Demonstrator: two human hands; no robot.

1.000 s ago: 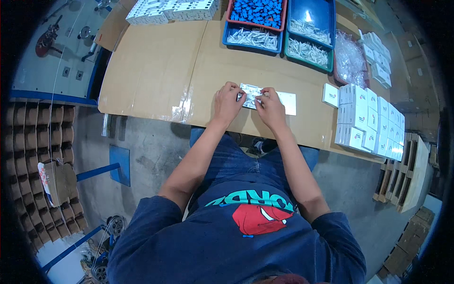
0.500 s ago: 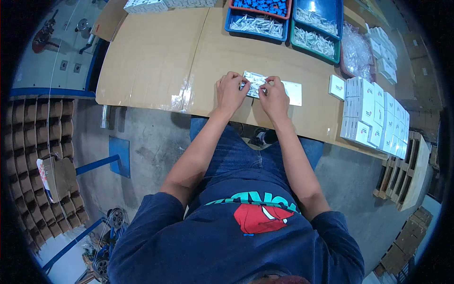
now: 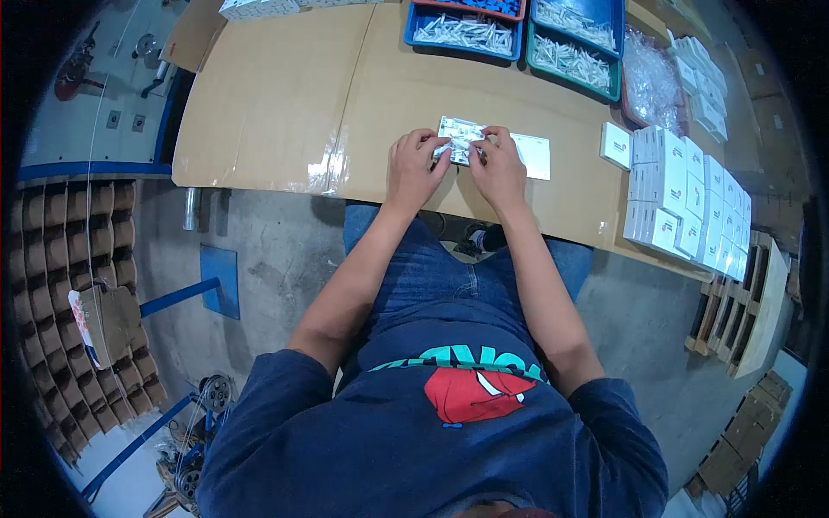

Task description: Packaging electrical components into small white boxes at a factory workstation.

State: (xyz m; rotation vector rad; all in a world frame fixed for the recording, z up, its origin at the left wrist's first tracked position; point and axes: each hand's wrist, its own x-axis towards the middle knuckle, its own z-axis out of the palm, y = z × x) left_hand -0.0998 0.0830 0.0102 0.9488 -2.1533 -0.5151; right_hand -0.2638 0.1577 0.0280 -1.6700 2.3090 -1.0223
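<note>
Both hands, the left hand (image 3: 416, 168) and right hand (image 3: 498, 166), are pinching a small clear packet (image 3: 458, 138) closed-fingered over the desk (image 3: 276, 104); keeping it flat and evenly tensioned is advisable.

Left hand (image 3: 414, 168), right hand (image 3: 499, 168) side by side, fingers curled, pinching.

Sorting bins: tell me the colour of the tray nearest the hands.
Blue tray, holding white pieces; head view.
</note>
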